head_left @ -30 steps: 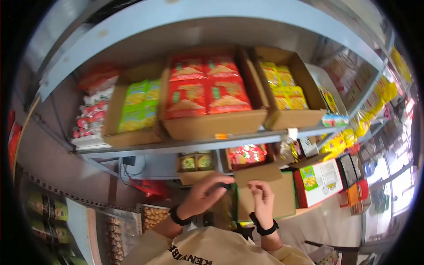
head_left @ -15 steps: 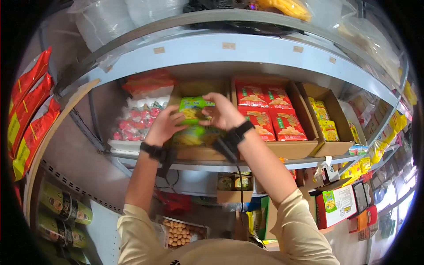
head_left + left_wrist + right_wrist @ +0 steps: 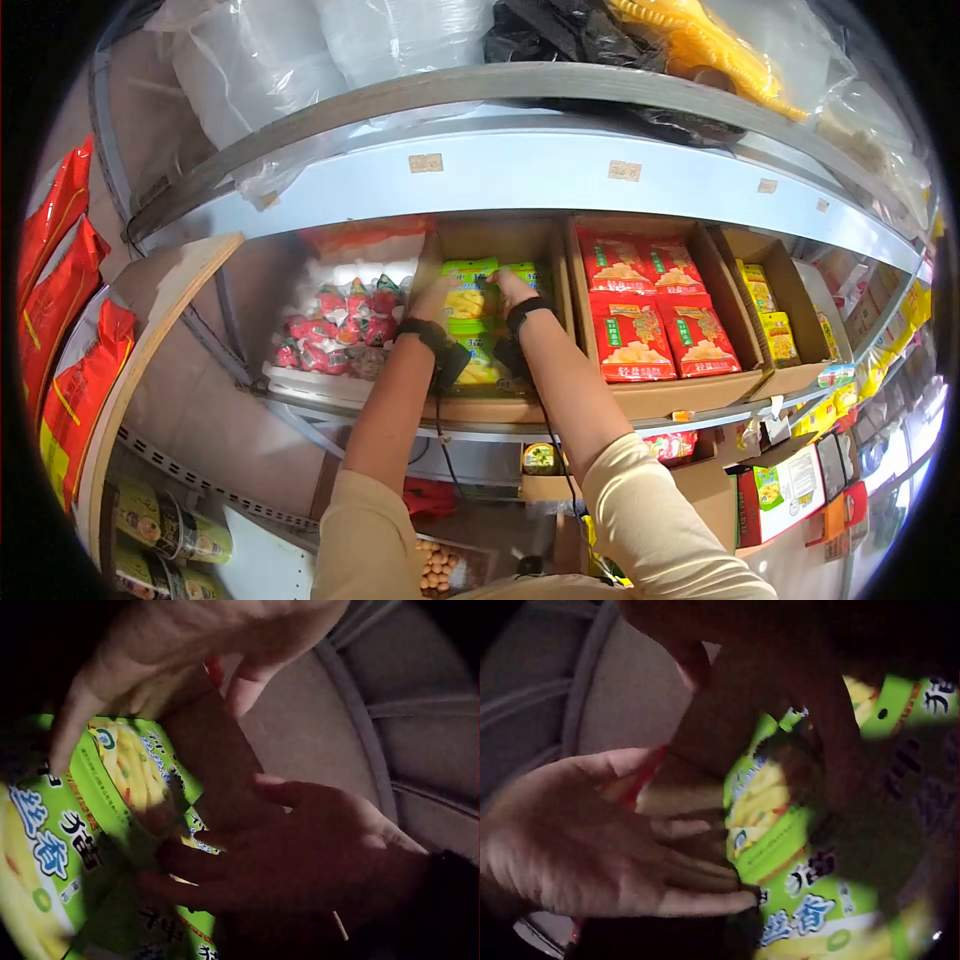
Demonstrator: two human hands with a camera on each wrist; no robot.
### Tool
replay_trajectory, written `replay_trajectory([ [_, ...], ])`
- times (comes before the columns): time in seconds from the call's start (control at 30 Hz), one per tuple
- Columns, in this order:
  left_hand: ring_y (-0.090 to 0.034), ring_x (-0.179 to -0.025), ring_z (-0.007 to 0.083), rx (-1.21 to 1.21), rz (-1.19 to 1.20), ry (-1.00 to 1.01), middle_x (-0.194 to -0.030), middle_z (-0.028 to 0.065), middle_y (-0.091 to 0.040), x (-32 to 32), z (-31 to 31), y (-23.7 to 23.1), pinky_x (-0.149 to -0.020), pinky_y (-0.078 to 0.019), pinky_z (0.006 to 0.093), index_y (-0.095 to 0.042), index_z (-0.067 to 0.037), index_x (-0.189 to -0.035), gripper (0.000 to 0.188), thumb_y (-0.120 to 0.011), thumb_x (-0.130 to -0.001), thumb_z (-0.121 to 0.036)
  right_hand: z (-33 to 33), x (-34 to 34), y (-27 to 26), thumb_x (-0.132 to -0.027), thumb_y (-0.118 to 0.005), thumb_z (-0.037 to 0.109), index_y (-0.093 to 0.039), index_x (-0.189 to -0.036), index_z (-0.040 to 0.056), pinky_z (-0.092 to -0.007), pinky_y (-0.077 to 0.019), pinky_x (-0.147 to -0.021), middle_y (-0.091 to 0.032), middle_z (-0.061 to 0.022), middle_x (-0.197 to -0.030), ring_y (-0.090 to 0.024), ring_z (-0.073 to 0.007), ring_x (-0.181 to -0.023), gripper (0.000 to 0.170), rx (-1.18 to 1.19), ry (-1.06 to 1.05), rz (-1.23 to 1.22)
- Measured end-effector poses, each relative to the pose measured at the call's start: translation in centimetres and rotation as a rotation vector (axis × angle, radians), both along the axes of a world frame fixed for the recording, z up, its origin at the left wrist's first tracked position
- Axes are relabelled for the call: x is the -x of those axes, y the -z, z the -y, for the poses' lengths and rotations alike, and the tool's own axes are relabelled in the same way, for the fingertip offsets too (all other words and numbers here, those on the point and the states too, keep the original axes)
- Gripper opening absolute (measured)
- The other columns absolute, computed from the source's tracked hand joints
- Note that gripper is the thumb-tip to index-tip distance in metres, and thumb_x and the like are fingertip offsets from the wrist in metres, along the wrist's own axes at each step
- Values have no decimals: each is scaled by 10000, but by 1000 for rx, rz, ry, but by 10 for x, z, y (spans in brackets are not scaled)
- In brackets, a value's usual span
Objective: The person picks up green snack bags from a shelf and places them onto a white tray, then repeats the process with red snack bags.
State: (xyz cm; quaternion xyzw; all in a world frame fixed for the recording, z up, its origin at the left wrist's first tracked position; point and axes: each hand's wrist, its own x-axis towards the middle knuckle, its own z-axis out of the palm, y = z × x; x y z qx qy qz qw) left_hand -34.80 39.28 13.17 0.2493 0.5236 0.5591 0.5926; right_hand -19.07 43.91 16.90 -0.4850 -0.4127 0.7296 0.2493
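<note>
Both hands reach into a cardboard box (image 3: 500, 411) of green packets (image 3: 468, 290) on the shelf. At the box's left side is the left hand (image 3: 430, 302), palm inward; its extended fingers touch a packet edge in the right wrist view (image 3: 607, 844). Toward the right side, the right hand (image 3: 514, 290) is partly hidden behind its wrist strap in the head view. Straight fingers of the right hand (image 3: 292, 851) lie over the green packets (image 3: 112, 780) in the left wrist view. Neither hand has its fingers curled round a packet.
Left of the box is a white tray (image 3: 330, 388) of red-wrapped items. Boxes of red packets (image 3: 635, 335) and yellow packets (image 3: 778, 335) stand to the right. A shelf beam (image 3: 540, 170) crosses above; red bags (image 3: 85, 370) hang at far left.
Both hands have gone from in front of the lower shelf up to the green packets, then deeper into the box. The head view has shifted left, bringing the upper shelf into sight.
</note>
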Motion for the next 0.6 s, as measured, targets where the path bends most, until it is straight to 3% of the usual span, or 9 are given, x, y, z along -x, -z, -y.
replay_trajectory([
  [0.1,-426,-1121,386,-4,-73,-35,-1188,127,-511,12,-9,14,-958,-137,648,-464,-98,-1171,526,-551,-729,-367,19,-2,-12,-760,-535,258,-407,-1176,56,-496,-411,-745,-424,-182,-1183,-468,-296,-1009,479,-79,-54,35],
  [0.17,-424,-1127,377,6,-50,-90,-1187,123,-511,3,-2,7,-959,-146,644,-463,-98,-1172,532,-563,-723,-367,-23,18,34,-760,-545,223,-517,-1032,65,-404,-471,-627,-572,-152,-953,-571,-238,-794,316,-112,-145,113],
  [0.23,-444,-1117,352,48,-29,-71,-1183,115,-512,7,-4,7,-953,-184,632,-464,-95,-1167,535,-575,-718,-365,-42,30,56,-761,-557,191,-549,-865,78,-341,-456,-531,-571,-95,-764,-540,-198,-623,154,-401,-298,245],
  [0.3,-481,-1080,315,19,-28,-47,-1173,109,-517,10,-7,10,-936,-260,583,-466,-90,-1157,522,-576,-721,-354,-44,37,60,-758,-571,171,-571,-764,85,-312,-448,-480,-572,-74,-679,-533,-184,-556,87,-442,-278,254],
  [0.37,-524,-1009,278,-150,-98,-28,-1139,108,-535,-1,4,-2,-894,-351,499,-478,-80,-1131,481,-564,-732,-334,-3,31,18,-752,-589,165,-583,-730,86,-318,-447,-472,-577,-87,-697,-551,-198,-593,82,-234,-91,139],
  [0.43,-567,-906,252,-422,-261,35,-1061,107,-571,-18,31,-26,-819,-429,416,-508,-62,-1076,417,-551,-743,-308,19,16,-15,-767,-566,127,-582,-811,52,-339,-486,-488,-583,-101,-752,-573,-235,-649,88,-253,-91,99],
  [0.5,-593,-718,249,-161,104,7,-826,103,-617,-18,12,-36,-683,-486,328,-570,-28,-901,261,-539,-751,-239,31,0,-46,-781,-544,89,-581,-893,18,-359,-525,-504,-589,-115,-807,-594,-271,-704,137,-257,-89,63],
  [0.57,-587,-645,249,-192,178,104,-745,94,-615,-40,34,-65,-635,-489,363,-579,-27,-816,200,-542,-750,-212,36,-15,-60,-820,-463,55,-568,-970,-34,-334,-551,-512,-585,-154,-918,-607,-288,-746,204,-291,-83,-11],
  [0.6,-587,-656,247,-217,126,61,-777,98,-622,-51,47,-77,-636,-487,359,-580,-30,-824,199,-542,-755,-212,30,-24,-60,-869,-358,104,-547,-992,-21,-342,-532,-474,-603,-176,-877,-621,-254,-668,257,-320,-162,-74],
])
